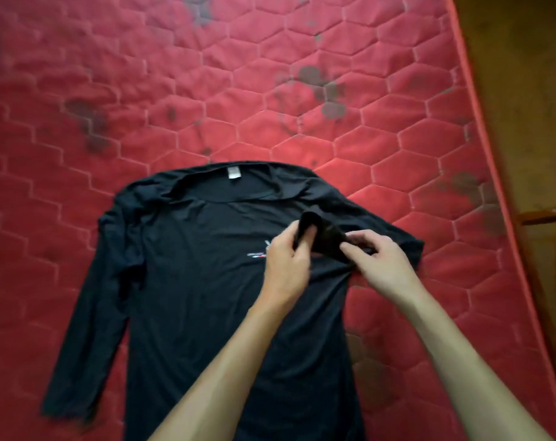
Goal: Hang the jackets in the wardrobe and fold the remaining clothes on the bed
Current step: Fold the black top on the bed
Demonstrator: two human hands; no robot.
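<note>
Shirt (191, 281): black, long-sleeved, lying flat and face up on the mattress (206, 90), neck away from the person, hem running out of view at the lower edge.
Tag (232, 174): small and pale, inside the back of the neck.
Print (257, 254): small white and red mark on the chest, partly hidden by the left hand (284, 265).
Far sleeve (89, 329): stretched out along the shirt's left side in view, cuff lying on the mattress.
Near sleeve (324, 233): on the right in view, doubled in over the chest and lifted clear of it, cuff end uppermost.
Left hand: thumb and fingers pinched on the near sleeve's cuff end.
Right hand (385, 265): fingers curled, clamped on the same sleeve just behind the cuff, near the armpit seam.
Mattress: red, quilted in hexagons, with dark grey stains (321, 87) scattered over it.
Floor (525, 90): brown, beyond the mattress's right edge.
Focus: slightly blurred, so fine fabric detail cannot be told.
</note>
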